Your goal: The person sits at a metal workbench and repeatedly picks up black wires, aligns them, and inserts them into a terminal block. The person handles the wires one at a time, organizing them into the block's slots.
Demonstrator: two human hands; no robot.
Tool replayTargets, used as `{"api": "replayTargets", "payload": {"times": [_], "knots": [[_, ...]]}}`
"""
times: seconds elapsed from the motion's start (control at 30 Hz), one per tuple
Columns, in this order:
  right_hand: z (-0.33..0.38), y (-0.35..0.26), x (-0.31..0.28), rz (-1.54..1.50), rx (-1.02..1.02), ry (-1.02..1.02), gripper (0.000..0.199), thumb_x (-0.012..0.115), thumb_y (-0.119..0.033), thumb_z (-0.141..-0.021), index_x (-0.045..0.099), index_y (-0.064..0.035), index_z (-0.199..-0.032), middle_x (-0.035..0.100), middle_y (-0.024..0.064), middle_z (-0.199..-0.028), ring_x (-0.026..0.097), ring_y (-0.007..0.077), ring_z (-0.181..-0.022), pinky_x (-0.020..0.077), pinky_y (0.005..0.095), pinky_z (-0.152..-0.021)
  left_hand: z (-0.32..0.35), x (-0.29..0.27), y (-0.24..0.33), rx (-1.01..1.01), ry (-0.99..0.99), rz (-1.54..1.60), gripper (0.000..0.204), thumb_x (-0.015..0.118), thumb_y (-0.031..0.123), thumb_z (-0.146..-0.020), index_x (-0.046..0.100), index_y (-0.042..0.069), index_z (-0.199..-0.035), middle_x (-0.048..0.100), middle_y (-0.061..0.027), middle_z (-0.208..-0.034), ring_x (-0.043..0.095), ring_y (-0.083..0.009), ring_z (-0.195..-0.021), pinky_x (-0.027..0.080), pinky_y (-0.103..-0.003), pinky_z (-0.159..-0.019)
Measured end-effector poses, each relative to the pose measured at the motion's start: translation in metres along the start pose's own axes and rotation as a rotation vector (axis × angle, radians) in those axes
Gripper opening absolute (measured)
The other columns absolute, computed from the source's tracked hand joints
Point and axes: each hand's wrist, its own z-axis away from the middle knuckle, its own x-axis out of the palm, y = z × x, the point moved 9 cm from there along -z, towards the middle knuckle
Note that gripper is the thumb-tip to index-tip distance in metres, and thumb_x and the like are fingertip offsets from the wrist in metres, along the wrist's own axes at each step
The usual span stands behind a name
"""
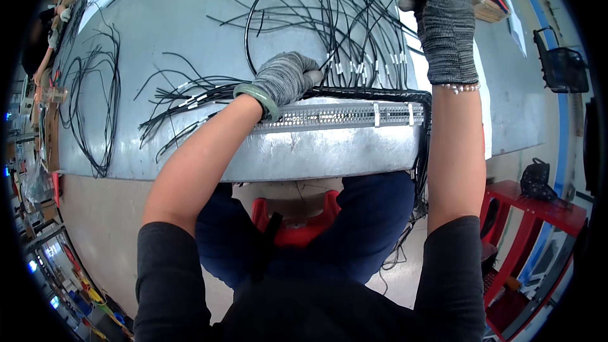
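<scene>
Head view was taken looking down over a grey metal desk (190,38) filling the upper half of the frame. The left hand (285,77), gloved in grey knit with a green bangle (256,98) at the wrist, was seen at centre frame, its grip closed down on the black wire bundle (367,94) where that bundle ran along a perforated metal strip (335,116) at the desk's near edge. The right hand (443,19), also gloved, with a bead bracelet (461,88), was raised at the upper right; its grip appeared closed around loose black wires (354,19), though the fingers were partly cut off by the frame, so the hold could not be fully confirmed. White-sleeved wire ends (364,66) were fanned upward between the two hands. More loose wires (95,101) were coiled at the left of the desk. A red stool (297,221) was seen below centre, a red shelf (538,206) at the lower right.

Judged for the step in hand: the bundle would best be kept pinned flat against the strip while single wires are drawn taut and kept uncrossed, sleeves in line.
</scene>
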Motion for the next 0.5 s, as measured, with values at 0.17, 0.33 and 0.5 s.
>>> {"api": "replayTargets", "payload": {"times": [0.17,0.33,0.5], "knots": [[0.066,0.092,0.044,0.661,-0.171,-0.346,0.041,0.066,-0.032,-0.087,0.059,-0.0054,-0.116,0.067,0.0095,-0.086,0.065,0.0167,-0.080,0.0549,0.0301,-0.071,-0.009,0.002,0.009,0.048,-0.015,-0.038,0.028,0.060,0.029,-0.087,0.069,0.005,-0.098,0.068,-0.0160,-0.084,0.064,-0.0276,-0.077,0.049,-0.037,-0.078],[0.097,0.122,0.065,0.805,0.263,-0.523,0.036,0.069,-0.039,-0.083,0.064,-0.0073,-0.099,0.067,0.0077,-0.082,0.065,0.0188,-0.081,0.0519,0.0334,-0.079,-0.005,-0.003,-0.002,0.054,0.103,-0.081,0.028,0.060,0.029,-0.087,0.069,0.005,-0.096,0.068,-0.0152,-0.083,0.065,-0.0262,-0.078,0.050,-0.037,-0.079],[0.104,0.137,0.082,0.926,0.244,-0.698,0.038,0.068,-0.044,-0.082,0.068,-0.0087,-0.093,0.067,0.0092,-0.082,0.065,0.0211,-0.080,0.0508,0.0354,-0.080,-0.018,0.005,-0.009,-0.046,0.064,-0.208,0.029,0.059,0.031,-0.088,0.069,0.005,-0.095,0.068,-0.0145,-0.083,0.065,-0.0249,-0.078,0.050,-0.037,-0.078]]}}
